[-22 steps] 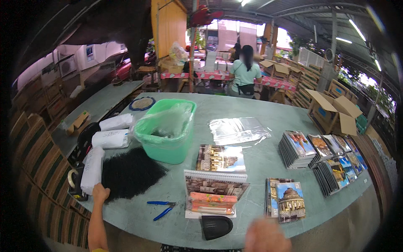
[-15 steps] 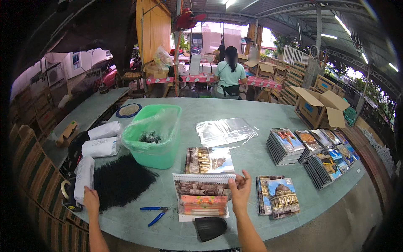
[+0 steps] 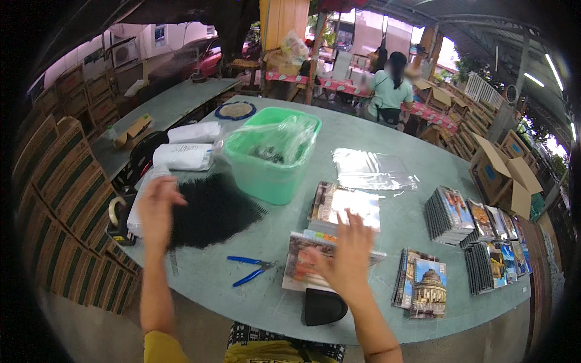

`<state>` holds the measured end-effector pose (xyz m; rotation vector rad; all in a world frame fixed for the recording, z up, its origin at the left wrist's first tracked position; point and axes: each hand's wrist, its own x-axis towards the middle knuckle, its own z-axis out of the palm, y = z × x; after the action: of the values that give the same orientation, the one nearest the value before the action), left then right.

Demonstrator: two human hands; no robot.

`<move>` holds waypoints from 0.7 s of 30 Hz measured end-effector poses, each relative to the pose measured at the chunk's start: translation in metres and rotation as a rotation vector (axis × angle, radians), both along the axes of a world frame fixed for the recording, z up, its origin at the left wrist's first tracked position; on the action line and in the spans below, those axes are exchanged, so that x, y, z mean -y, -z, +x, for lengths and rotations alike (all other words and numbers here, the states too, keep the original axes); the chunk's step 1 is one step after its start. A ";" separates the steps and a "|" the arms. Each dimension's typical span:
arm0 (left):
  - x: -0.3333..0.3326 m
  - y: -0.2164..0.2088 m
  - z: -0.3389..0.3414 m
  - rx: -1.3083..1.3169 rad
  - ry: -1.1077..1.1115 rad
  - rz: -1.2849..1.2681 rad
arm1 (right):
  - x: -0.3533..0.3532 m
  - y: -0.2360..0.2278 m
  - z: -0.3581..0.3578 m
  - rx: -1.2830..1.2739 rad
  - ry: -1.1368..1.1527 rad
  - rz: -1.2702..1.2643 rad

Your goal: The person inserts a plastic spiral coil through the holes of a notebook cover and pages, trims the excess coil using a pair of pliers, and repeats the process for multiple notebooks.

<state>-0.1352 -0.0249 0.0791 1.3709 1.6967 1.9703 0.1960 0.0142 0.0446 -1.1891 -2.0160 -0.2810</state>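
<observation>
My right hand (image 3: 350, 257) is spread over a calendar-like booklet (image 3: 298, 257) in front of me, with its thumb and fingers apart. The hand covers part of the booklet. Behind it lies a stack of glossy printed booklets (image 3: 339, 209). My left hand (image 3: 157, 209) is raised at the left, beside a white wrapped bundle (image 3: 136, 215) and a pile of black plastic spiral coils (image 3: 212, 212). Motion smears its fingers, so any hold is unclear. Blue-handled cutters (image 3: 251, 269) lie between my arms. A black curved block (image 3: 325, 307) sits at the near edge.
A green bin (image 3: 266, 181) with a clear plastic liner stands beyond the coils. Clear plastic sleeves (image 3: 372, 171) lie behind the booklets. Spiral-bound notebooks (image 3: 430, 287) and taller stacks (image 3: 448, 215) are at the right, near an open carton (image 3: 502, 175). A person (image 3: 390, 91) is beyond the table.
The view has swung left and down. My left hand has lifted off the white bundle toward the coils. My right hand has left the booklet's upper edge and spread over it; the booklet lies flatter.
</observation>
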 end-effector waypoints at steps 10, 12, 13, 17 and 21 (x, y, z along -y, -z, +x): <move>-0.035 0.081 0.126 -0.756 0.654 -0.714 | -0.038 0.024 -0.035 0.070 -0.165 -0.173; -0.042 0.081 0.108 -0.547 0.600 -0.508 | -0.035 0.024 -0.035 0.067 -0.121 -0.155; -0.043 0.082 0.108 -0.474 0.559 -0.442 | -0.031 0.024 -0.038 0.079 -0.086 -0.135; -0.025 0.056 0.124 -0.321 0.510 -0.302 | -0.033 0.028 -0.042 0.080 -0.070 -0.113; -0.023 0.063 0.138 -0.269 0.495 -0.280 | -0.052 0.042 -0.030 -0.006 -0.232 0.119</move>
<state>0.0032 -0.0015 0.0166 1.7878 1.4679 1.2803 0.1664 0.0657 0.0030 -0.8724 -2.0779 -0.2766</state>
